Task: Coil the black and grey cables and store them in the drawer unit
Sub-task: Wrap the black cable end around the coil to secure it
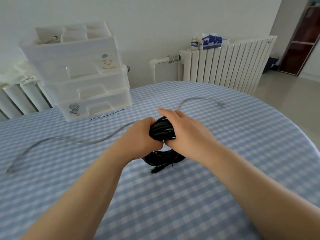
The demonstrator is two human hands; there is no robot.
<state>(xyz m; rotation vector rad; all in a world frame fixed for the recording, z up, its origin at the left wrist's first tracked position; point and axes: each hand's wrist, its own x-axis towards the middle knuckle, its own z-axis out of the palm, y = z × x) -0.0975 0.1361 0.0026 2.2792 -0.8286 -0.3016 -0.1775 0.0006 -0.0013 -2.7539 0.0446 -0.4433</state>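
My left hand was clenched round the near-left side of the black cable, a coiled bundle at the centre of the frame, and my right hand gripped the same bundle from the right, fingers wrapped over its top. The lower loops of the coil hung down to the surface, and one black plug end lay on the cloth just below them.

The grey cable lay uncoiled on the blue-and-white checked cloth, running from a plug at the left edge of the frame, behind my hands, and curving up to a second plug right of centre. It passed between my hands and the drawer unit, which stood at the upper left of the frame near the surface's far edge. The unit was translucent white, with three stacked drawers, all pushed in, and an open divided tray on top. A cartoon sticker sat on the top drawer and another on the bottom drawer; I could read no writing on either. A thin dark thread lay on the cloth just in front of the unit.

Beyond the surface, a white radiator lined the wall at the upper right, with a blue tissue pack and a small jar on it; their labels were too blurred to read.
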